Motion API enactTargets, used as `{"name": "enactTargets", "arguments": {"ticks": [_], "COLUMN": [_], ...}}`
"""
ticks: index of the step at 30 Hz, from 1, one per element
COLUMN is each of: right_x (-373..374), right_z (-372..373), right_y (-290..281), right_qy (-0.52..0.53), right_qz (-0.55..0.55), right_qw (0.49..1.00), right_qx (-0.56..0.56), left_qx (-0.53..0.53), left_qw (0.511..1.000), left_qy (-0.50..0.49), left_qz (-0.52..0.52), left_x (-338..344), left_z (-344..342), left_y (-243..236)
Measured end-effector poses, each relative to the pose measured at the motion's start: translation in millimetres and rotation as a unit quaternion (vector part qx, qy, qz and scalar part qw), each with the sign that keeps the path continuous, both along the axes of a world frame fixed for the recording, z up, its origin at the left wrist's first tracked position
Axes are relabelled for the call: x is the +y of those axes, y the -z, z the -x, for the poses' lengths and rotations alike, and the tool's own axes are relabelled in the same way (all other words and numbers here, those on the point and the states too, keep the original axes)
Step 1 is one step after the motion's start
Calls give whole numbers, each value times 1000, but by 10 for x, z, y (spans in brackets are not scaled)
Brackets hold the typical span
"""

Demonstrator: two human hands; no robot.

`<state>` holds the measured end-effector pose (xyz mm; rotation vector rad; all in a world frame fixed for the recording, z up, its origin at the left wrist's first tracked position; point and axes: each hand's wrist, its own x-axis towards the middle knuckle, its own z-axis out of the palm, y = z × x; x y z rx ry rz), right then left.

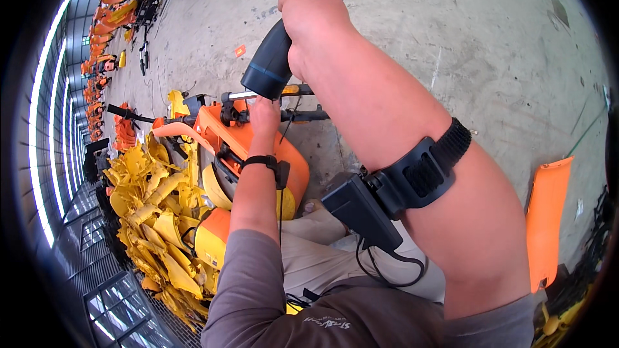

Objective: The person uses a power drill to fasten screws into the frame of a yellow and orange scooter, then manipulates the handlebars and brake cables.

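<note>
My right hand [316, 16] is wrapped around the handle of a dark cordless power drill [267, 64] with blue trim. The drill's thick body slants down toward the front of an orange scooter [225, 132]. Just below it, my left hand [264, 116] reaches in beside a silver fork tube [244, 95]; its fingertips are largely hidden behind the drill, so its grip is unclear. A handlebar [132, 115] with a black grip sticks out to the left. The drill's working tip cannot be seen.
A heap of broken yellow plastic panels [161, 219] lies left of the scooter. An orange panel [547, 219] stands at the right. Rows of orange scooters [103, 45] line the far left. Strapped to my right forearm is a black box [361, 209] with a looping cable.
</note>
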<state>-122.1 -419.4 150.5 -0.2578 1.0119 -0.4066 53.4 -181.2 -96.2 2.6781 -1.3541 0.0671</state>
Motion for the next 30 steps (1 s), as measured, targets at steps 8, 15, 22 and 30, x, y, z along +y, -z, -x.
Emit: {"name": "enactTargets", "arguments": {"ticks": [8, 15, 22, 30], "right_x": [-33, 23, 41, 19], "right_z": [-30, -7, -5, 0], "right_y": [76, 32, -52, -50], "right_qy": [4, 14, -4, 19], "right_qz": [-30, 3, 9, 11], "right_qw": [999, 1000, 1000, 1000], "right_qx": [21, 4, -3, 20], "left_qx": [150, 339, 462, 480], "left_qw": [980, 892, 792, 786], "left_qy": [-112, -252, -318, -326], "left_qz": [70, 161, 243, 213], "left_x": [13, 92, -14, -260], "left_z": [-10, -389, -370, -142], "left_y": [366, 752, 404, 100]}}
